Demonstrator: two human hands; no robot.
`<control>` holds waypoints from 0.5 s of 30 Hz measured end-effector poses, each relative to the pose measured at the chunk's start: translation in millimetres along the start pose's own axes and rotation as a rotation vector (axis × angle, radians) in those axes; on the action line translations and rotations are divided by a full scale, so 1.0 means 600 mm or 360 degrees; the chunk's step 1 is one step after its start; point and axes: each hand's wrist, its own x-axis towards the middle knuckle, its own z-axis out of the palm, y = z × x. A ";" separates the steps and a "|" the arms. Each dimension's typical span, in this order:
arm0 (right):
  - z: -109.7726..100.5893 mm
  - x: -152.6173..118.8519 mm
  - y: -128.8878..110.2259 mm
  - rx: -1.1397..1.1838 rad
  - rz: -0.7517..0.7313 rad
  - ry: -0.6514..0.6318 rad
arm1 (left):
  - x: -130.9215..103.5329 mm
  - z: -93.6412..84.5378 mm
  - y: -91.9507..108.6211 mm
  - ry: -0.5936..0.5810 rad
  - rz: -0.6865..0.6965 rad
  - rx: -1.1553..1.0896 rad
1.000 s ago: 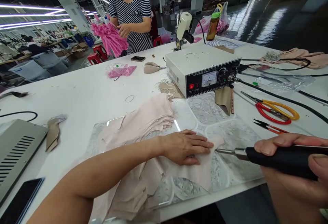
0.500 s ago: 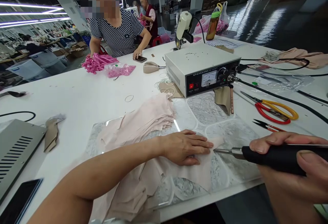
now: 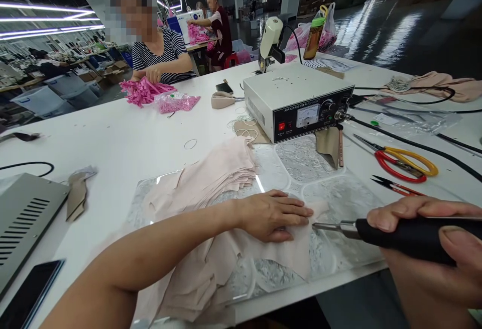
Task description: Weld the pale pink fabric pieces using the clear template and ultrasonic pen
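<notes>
- The pale pink cloth (image 3: 289, 253) is pinned beneath the left hand (image 3: 276, 217), which is laid flat with fingers extended.
- The black-handled tool (image 3: 406, 238) is gripped in the right hand (image 3: 429, 279), its metal tip held just beside the left fingertips.
- Scissors (image 3: 406, 167) are placed beyond the right hand.

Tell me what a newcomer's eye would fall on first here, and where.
Probably the black-handled tool in the right hand, at the lower right, its metal tip pointing toward the pale pink fabric under the flat left hand. Then the white box beyond the hands, and the red-and-yellow scissors to its right. At upper left, a bright pink bundle lies before a person in a striped top.
</notes>
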 end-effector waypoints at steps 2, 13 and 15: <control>0.001 -0.001 -0.001 0.0015 0.0021 -0.0017 | 0.000 -0.001 0.000 -0.0003 -0.0004 -0.0001; 0.014 -0.003 -0.012 0.0012 0.0058 -0.0121 | 0.000 0.003 -0.002 0.0067 0.0034 -0.0030; 0.014 -0.003 -0.011 0.0030 0.0060 -0.0116 | 0.000 0.003 -0.002 0.0048 0.0027 -0.0038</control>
